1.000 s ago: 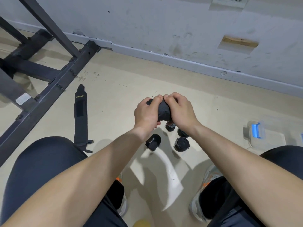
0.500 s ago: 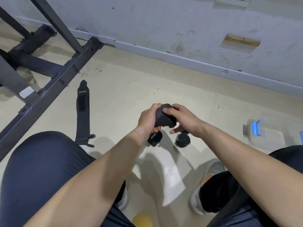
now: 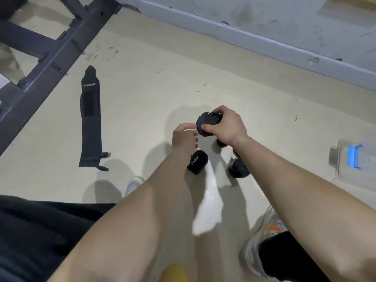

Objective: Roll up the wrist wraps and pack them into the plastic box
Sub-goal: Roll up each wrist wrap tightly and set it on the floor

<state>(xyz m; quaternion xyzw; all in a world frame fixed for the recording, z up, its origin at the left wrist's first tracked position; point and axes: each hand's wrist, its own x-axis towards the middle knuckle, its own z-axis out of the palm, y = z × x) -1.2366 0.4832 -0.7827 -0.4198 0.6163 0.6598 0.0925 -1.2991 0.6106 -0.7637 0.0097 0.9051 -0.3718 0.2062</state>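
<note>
My right hand point(image 3: 225, 127) grips a rolled black wrist wrap point(image 3: 207, 122) just above the floor. My left hand point(image 3: 184, 137) sits beside the roll with curled fingers touching its left end. Under my hands several rolled wraps lie on the floor: one with white lettering point(image 3: 197, 164), another point(image 3: 238, 169) to its right, and a third point(image 3: 220, 142) mostly hidden under my right wrist. An unrolled black wrist wrap point(image 3: 90, 121) lies flat at the left. The clear plastic box point(image 3: 345, 171) with a blue clip stands at the right edge.
A dark metal frame point(image 3: 50, 55) crosses the upper left floor. A grey wall and skirting point(image 3: 264, 45) run along the back. My knees and shoes point(image 3: 262, 241) fill the bottom of the view. A yellow object point(image 3: 173, 273) shows at the bottom edge.
The view has tilted down. My right hand has taken the rolled wrap over; my left hand has slipped to its left end and holds it less firmly.
</note>
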